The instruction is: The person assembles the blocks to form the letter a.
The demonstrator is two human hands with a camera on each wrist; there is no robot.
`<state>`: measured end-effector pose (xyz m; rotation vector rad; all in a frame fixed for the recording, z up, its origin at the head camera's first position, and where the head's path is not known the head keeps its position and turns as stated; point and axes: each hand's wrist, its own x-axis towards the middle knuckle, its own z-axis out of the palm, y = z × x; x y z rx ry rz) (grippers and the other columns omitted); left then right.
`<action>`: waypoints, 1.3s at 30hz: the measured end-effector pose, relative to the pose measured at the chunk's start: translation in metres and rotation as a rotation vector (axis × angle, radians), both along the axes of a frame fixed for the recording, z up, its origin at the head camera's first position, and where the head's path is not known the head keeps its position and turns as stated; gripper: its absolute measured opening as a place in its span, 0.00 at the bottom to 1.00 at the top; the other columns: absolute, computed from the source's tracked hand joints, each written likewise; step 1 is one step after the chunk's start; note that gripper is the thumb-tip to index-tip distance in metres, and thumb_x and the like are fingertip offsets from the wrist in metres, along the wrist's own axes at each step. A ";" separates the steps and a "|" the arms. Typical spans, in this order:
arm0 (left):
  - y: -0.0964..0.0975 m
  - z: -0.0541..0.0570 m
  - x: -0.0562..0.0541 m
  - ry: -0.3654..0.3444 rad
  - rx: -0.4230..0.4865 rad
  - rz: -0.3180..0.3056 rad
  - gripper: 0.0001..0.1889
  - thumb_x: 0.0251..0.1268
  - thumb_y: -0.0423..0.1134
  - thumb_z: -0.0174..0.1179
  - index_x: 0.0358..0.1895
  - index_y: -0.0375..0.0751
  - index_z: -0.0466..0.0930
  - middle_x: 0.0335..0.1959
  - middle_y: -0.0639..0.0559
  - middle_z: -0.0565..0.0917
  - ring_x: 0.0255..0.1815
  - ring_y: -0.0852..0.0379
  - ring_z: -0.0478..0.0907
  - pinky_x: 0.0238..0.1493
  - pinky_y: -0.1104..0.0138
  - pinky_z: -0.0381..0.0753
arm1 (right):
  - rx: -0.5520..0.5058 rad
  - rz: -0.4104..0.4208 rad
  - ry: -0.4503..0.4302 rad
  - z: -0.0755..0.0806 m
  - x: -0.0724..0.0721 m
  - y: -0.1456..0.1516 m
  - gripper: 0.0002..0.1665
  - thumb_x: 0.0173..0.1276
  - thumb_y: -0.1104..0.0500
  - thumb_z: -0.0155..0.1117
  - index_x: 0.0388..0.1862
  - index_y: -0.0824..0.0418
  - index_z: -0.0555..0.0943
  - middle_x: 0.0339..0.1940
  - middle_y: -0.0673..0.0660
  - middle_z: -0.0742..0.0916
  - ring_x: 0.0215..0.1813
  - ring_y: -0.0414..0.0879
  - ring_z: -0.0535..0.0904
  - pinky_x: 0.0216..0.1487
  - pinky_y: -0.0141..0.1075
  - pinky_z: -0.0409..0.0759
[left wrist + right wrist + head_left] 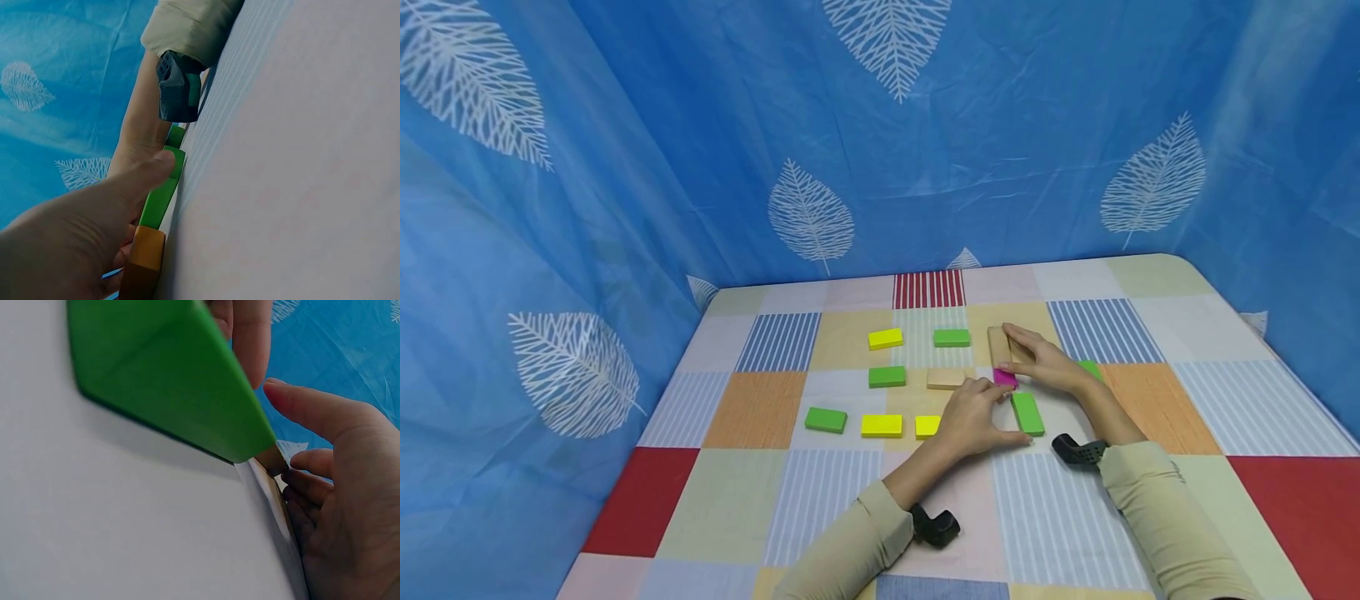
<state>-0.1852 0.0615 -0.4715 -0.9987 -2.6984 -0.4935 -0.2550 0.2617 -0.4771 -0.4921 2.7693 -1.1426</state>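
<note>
Patchwork cloth bears a green block lengthwise between the parted thumb and fingers of the left hand, right hand spread beyond.

Table, one, under a patchwork cloth of plain and striped squares; far right corner rounded. Lying on it, blocks:

Far row: yellow block; green block; upright-running wooden block, with a magenta block, partly covered, at its near end.
Middle row: second green block; crosswise wooden block.
Near row: third green block; second yellow block; third yellow block, partly hidden; slanted green block.
Right side: fifth green block, partly hidden.
</note>
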 end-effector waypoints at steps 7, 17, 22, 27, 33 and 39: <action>-0.001 0.001 0.000 0.029 -0.051 -0.033 0.37 0.41 0.66 0.66 0.56 0.52 0.78 0.37 0.59 0.75 0.37 0.62 0.67 0.41 0.75 0.68 | 0.000 0.025 0.030 0.000 -0.001 0.000 0.49 0.62 0.43 0.61 0.73 0.61 0.51 0.73 0.64 0.54 0.71 0.63 0.45 0.66 0.61 0.44; -0.016 0.005 -0.001 -0.069 -0.024 -0.043 0.35 0.44 0.63 0.66 0.56 0.49 0.78 0.39 0.59 0.75 0.38 0.64 0.68 0.52 0.74 0.68 | 0.002 0.015 0.029 -0.002 -0.001 -0.001 0.47 0.63 0.44 0.61 0.73 0.61 0.53 0.73 0.64 0.55 0.71 0.63 0.45 0.65 0.62 0.44; -0.021 0.006 -0.002 -0.111 -0.009 -0.042 0.34 0.43 0.61 0.68 0.56 0.48 0.78 0.39 0.57 0.75 0.35 0.65 0.66 0.35 0.79 0.64 | 0.005 0.021 0.018 -0.001 0.001 -0.001 0.47 0.63 0.44 0.61 0.73 0.61 0.53 0.73 0.64 0.54 0.71 0.64 0.45 0.65 0.63 0.44; -0.022 0.006 -0.002 -0.115 -0.015 -0.034 0.34 0.45 0.60 0.68 0.56 0.45 0.78 0.41 0.56 0.76 0.38 0.64 0.68 0.39 0.79 0.66 | 0.002 0.032 0.037 -0.001 0.002 -0.001 0.47 0.63 0.45 0.61 0.72 0.63 0.53 0.72 0.65 0.55 0.71 0.64 0.46 0.65 0.62 0.45; -0.021 0.006 -0.001 -0.118 -0.017 -0.018 0.36 0.46 0.60 0.67 0.58 0.42 0.76 0.45 0.55 0.77 0.44 0.63 0.70 0.45 0.78 0.68 | -0.007 0.027 0.055 -0.002 0.004 -0.002 0.47 0.62 0.44 0.62 0.72 0.64 0.54 0.72 0.65 0.56 0.71 0.64 0.47 0.65 0.61 0.47; -0.022 0.006 -0.001 -0.120 0.002 -0.020 0.36 0.46 0.60 0.67 0.58 0.40 0.76 0.46 0.54 0.76 0.45 0.62 0.69 0.44 0.80 0.67 | -0.017 0.021 0.059 -0.004 0.007 -0.002 0.47 0.62 0.44 0.62 0.72 0.63 0.55 0.72 0.65 0.57 0.71 0.63 0.47 0.65 0.61 0.47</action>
